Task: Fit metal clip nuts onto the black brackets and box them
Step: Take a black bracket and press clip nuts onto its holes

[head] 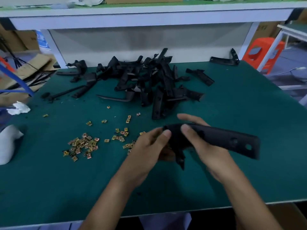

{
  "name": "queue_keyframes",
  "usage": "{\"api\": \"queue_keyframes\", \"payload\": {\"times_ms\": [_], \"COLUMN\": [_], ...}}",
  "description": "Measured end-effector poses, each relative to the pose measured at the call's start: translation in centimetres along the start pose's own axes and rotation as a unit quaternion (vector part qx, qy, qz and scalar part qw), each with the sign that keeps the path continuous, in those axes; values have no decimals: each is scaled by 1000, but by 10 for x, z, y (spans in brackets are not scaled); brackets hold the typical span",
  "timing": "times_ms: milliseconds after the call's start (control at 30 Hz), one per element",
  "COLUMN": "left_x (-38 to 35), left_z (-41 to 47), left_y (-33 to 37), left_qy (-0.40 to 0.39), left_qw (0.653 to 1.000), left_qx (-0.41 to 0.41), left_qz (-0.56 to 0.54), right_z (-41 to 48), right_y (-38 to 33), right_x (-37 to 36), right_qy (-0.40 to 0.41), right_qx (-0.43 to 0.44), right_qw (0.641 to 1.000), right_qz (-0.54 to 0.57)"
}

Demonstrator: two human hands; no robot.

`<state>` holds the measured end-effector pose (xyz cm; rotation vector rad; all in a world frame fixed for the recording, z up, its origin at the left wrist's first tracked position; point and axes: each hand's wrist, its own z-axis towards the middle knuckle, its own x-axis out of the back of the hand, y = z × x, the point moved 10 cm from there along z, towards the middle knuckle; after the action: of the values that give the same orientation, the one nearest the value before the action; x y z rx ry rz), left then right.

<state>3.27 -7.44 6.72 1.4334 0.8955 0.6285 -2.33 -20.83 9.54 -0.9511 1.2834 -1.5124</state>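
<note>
I hold one long black bracket (221, 138) over the green table, its flat holed end pointing right. My right hand (199, 141) grips its middle, thumb on top and fingers behind. My left hand (151, 146) grips the bracket's left end, thumb pressed on its tip; whether a clip nut sits under the fingers is hidden. A pile of black brackets (149, 80) lies at the table's back centre. Several brass-coloured clip nuts (83, 144) are scattered left of my hands.
The green table (66, 188) has its front edge near me. White crumpled paper (19, 108) and a white bag (8, 143) lie at the left edge. Loose brackets (224, 60) sit at the back right. An orange stool (264, 53) stands beyond the right side.
</note>
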Motion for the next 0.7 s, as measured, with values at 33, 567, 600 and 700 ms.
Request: {"api": "queue_keyframes", "payload": {"times_ms": [33, 567, 600, 700], "left_x": [9, 47, 49, 51], "left_z": [2, 8, 9, 10], "left_y": [-3, -29, -28, -23], "left_qy": [29, 124, 130, 147], "left_qw": [992, 912, 924, 960], "left_qx": [-20, -40, -36, -43], "left_qz": [117, 390, 358, 237], "right_z": [0, -10, -9, -5], "right_y": [15, 97, 97, 100], "right_x": [10, 0, -1, -3], "right_qy": [51, 142, 139, 134], "right_qx": [-34, -149, -146, -138], "right_qw": [998, 906, 904, 910], "right_qz": [34, 370, 376, 367]}}
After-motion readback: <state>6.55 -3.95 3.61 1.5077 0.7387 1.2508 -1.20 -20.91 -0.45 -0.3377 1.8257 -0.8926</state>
